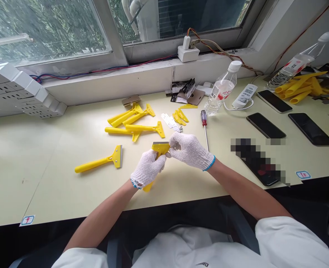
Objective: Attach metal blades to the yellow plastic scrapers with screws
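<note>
My left hand (149, 167), in a white knit glove, is wrapped round the yellow handle of a scraper (160, 147). The scraper's head points away from me, with a dark blade strip along its far edge. At the right end of that head, the fingers of my gloved right hand (188, 149) are pinched together; what they hold, if anything, is hidden. An assembled yellow scraper (99, 162) with a metal blade lies left of my hands. Beyond them are several yellow scraper handles (131, 121), white blades (169, 121), small yellow cover plates (181, 116) and tiny screws (180, 129).
A screwdriver (205, 126) lies right of my hands, with a water bottle (222, 89) behind it. Several phones (266, 125) and a power strip (244, 96) are to the right. More yellow handles (303, 87) are piled at the far right. White boxes (22, 91) stand at the left.
</note>
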A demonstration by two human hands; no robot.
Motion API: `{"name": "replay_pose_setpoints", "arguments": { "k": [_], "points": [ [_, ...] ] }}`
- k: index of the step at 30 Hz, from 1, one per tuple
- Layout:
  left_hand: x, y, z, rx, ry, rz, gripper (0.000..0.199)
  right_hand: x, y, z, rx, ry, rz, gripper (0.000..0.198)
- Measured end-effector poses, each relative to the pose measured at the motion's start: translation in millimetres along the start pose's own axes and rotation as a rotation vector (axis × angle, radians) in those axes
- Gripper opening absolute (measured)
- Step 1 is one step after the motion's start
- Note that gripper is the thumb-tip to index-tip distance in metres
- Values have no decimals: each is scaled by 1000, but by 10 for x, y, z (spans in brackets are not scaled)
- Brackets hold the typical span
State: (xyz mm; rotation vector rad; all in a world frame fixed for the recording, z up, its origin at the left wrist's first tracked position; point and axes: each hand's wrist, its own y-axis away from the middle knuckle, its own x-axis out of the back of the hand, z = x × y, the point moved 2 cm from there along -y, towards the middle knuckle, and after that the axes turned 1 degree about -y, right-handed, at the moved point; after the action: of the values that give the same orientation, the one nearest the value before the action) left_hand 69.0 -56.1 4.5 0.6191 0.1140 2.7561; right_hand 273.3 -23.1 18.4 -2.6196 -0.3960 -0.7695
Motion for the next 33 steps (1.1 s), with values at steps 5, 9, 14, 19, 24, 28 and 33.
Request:
{"name": "replay_pose_setpoints", "arguments": {
  "k": [5, 9, 14, 19, 24, 28, 33],
  "points": [
    [1, 13, -14, 7, -33, 3, 13, 2, 3, 30, 43, 9, -35, 21],
    [6, 19, -19, -2, -67, -5, 16, -5, 14, 80, 103, 31, -16, 16],
    [4, 19, -25, -10, -78, -13, 26, -5, 22, 115, 192, 37, 38, 11],
    [-3, 11, -38, -20, -73, -11, 25, -7, 16, 125, 192, 26, 17, 11],
    [-1, 1, -49, 15, -22, -37, 23, 3, 11, 115, 142, 9, -6, 11],
    [-10, -18, -72, 45, 104, -90, 20, 18, -16, 143, -6, -22, -31, 19],
    [-68, -54, -118, 109, 429, -156, 19, 69, -104, 245, -186, -136, -75, 34]
  ]
}}
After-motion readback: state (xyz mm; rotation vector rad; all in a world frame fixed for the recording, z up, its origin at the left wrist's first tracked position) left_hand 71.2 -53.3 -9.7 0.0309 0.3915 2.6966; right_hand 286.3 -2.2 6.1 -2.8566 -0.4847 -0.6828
